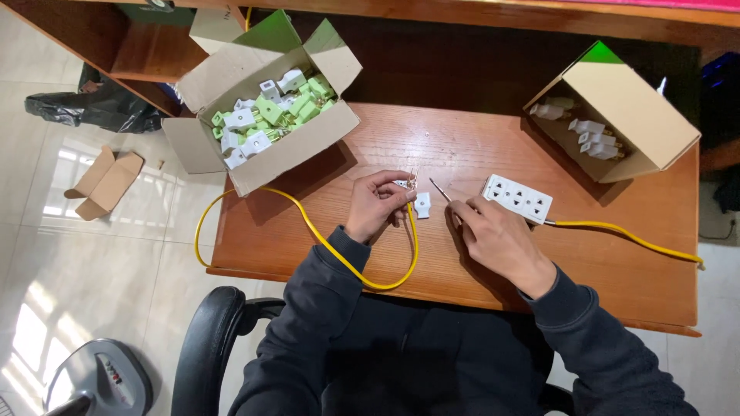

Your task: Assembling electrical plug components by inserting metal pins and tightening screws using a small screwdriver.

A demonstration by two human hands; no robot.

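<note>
**Small plug part at the end of a yellow cable**

Nearest the camera are dark sleeves and the black chair [202,339]. The left hand [375,206] is curled shut around a small white plug part [404,185] at the end of the yellow cable [339,254], thumb and fingers pinching it just above the tabletop [462,270]; thin bare wire ends seem to stick up from it. A loose white cover [422,204] lies just beside that hand. The right hand [497,239] is closed around a thin screwdriver [441,189], its tip pointing toward the cover.

The plug part looks light, hard and a little slippery, small enough to need a fingertip pinch on its flat sides. The cable is limp and springy; it loops off the front edge and would likely tug at whatever it is fixed to. The wire ends look easy to bend.

Just beyond the right hand lies a white socket strip [517,198], a yellow lead running from it to the right edge.

The tabletop is bare, reddish wood, smooth and level. At the far left an open box [266,108] holds white and green plugs; at the far right a second box [617,115], tipped on its side, holds white ones. Pale floor tiles lie to the left, with a flattened carton [104,181], a black bag [92,108] and a fan base [96,381].
</note>
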